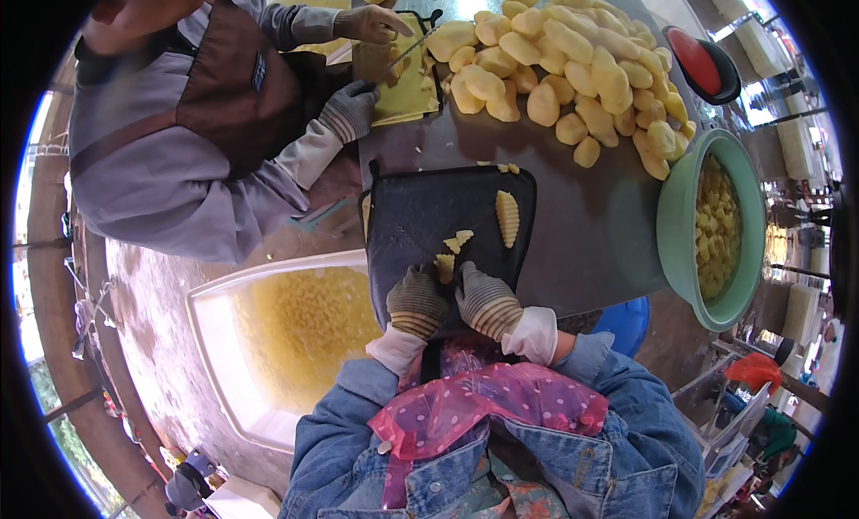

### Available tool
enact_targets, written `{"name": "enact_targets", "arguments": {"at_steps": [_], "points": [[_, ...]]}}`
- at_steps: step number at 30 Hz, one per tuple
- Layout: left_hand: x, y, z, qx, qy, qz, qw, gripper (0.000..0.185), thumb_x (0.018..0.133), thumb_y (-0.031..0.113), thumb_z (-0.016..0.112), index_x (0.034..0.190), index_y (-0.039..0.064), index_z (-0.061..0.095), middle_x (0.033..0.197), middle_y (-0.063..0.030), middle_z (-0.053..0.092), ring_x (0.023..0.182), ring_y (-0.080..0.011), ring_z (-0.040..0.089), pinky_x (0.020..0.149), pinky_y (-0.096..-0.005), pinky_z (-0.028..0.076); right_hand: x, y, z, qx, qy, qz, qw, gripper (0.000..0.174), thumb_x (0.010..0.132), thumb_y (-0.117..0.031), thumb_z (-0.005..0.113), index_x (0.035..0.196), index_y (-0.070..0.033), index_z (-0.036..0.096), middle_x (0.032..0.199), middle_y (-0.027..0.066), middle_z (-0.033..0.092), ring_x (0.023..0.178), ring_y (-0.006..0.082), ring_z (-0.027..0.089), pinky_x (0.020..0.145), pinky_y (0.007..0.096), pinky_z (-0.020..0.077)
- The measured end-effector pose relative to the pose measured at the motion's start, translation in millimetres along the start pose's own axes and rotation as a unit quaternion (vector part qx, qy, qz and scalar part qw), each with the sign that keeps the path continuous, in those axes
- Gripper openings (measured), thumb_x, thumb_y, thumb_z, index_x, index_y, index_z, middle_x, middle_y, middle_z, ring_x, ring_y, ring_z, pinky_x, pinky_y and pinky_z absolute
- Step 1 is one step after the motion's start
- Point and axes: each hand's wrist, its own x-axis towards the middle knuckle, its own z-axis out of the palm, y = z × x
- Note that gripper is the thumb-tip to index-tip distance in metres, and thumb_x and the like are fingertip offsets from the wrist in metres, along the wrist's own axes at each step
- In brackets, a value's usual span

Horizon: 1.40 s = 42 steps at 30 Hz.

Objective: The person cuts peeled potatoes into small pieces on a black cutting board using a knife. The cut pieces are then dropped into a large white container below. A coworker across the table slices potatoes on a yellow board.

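My left hand (417, 303) and my right hand (488, 301), both in striped knit gloves, are close together at the near part of a black cutting mat (436, 207). Between their fingertips lies a small cut potato piece (444, 268); whether either hand grips it, or a blade, cannot be told. Just beyond are more small potato pieces (459, 241). A ridged potato slice (508, 219) lies at the mat's right side. Peeled potatoes (570, 56) are heaped on the metal table (590, 237) beyond the mat.
A green basin (671, 210) of cut potatoes stands at the table's right edge. Left below the table is a white tub (221, 371) with potato pieces in liquid. Across to the left, a co-worker (174, 136) holds a wavy blade (411, 49) over a yellow mat (402, 109).
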Motion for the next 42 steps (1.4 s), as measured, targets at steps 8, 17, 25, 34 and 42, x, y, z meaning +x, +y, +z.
{"name": "enact_targets", "arguments": {"at_steps": [8,17,25,34,42], "points": [[-5.9,-12.5,-5.7,0.008,0.044,0.033,0.998,0.028,0.076,0.029,0.061,0.092,0.007,0.058,0.085,-0.0144,0.059,0.071,-0.0332,0.062,0.059,-0.0452,0.05,-0.6,6.0,-1.5,0.022,0.025,0.0,0.999,0.029,0.089,-0.022,0.051,0.1,0.004,0.05,0.079,0.026,0.064,0.074,0.0409,0.064,0.065,0.0477,0.051],[-8.3,-17.0,-1.4,-0.039,0.03,0.01,0.999,0.029,0.076,0.029,0.062,0.097,0.009,0.062,0.091,-0.016,0.061,0.078,-0.0347,0.062,0.067,-0.045,0.05,6.6,0.7,4.9,-0.045,-0.063,-0.005,0.997,0.032,0.087,-0.023,0.054,0.104,0.004,0.052,0.083,0.0255,0.065,0.076,0.0417,0.064,0.069,0.0473,0.0514],[5.2,-11.7,-19.6,-0.124,0.168,0.139,0.968,0.033,0.074,0.022,0.067,0.102,0.007,0.061,0.097,-0.016,0.06,0.088,-0.0356,0.059,0.077,-0.043,0.048,-12.9,18.1,-14.0,0.101,0.084,-0.022,0.991,0.025,0.086,-0.019,0.058,0.102,0.001,0.052,0.082,0.0237,0.065,0.078,0.0398,0.064,0.068,0.0453,0.052],[17.4,-28.7,1.4,-0.05,0.172,0.29,0.94,0.027,0.077,0.014,0.063,0.103,0.012,0.063,0.107,-0.0088,0.059,0.104,-0.0322,0.055,0.09,-0.0436,0.044,-31.6,76.9,-51.1,0.217,0.307,0.065,0.924,0.02,0.089,-0.017,0.059,0.099,-0.001,0.056,0.078,0.0208,0.065,0.076,0.0369,0.066,0.064,0.0399,0.0498],[6.8,-11.9,12.6,-0.107,0.195,0.135,0.965,0.046,0.067,0.029,0.075,0.106,0.01,0.06,0.105,-0.0169,0.058,0.096,-0.0351,0.058,0.083,-0.0436,0.047,-45.3,103.9,-52.3,0.239,0.374,0.126,0.887,0.02,0.09,-0.019,0.058,0.099,-0.001,0.057,0.077,0.021,0.064,0.075,0.0361,0.066,0.064,0.0398,0.0492]]}}
